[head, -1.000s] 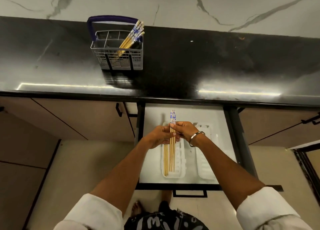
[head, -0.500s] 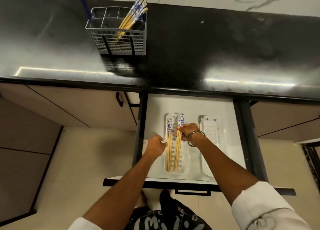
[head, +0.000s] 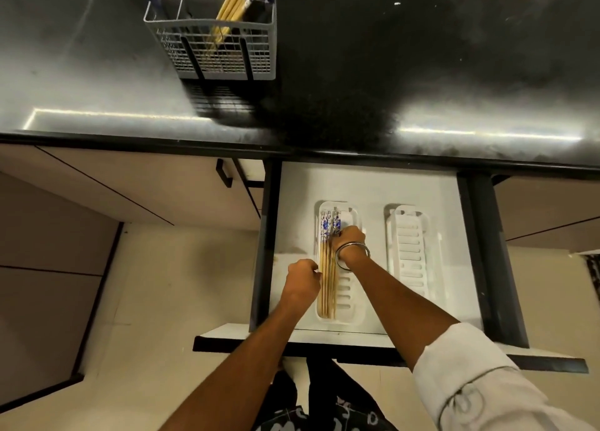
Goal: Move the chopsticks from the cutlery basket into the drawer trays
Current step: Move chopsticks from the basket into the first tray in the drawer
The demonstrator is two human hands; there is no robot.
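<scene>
Several wooden chopsticks with blue-patterned tops lie side by side in the left white tray of the open drawer. My right hand reaches over the tray, its curled fingertips pinching the chopsticks just below their blue tops. My left hand sits at the tray's left rim, fingers curled, knuckles against the side of the bundle. More chopsticks stand leaning in the grey wire cutlery basket on the counter.
A second white slotted tray lies in the drawer to the right, with nothing in it. The black countertop overhangs the drawer's back. Closed cabinet fronts flank the drawer, with a black handle on the left.
The chopsticks in my right hand have come down beside those lying in the left tray, forming one bundle. My left hand moved in against the bundle. The view has tilted down.
</scene>
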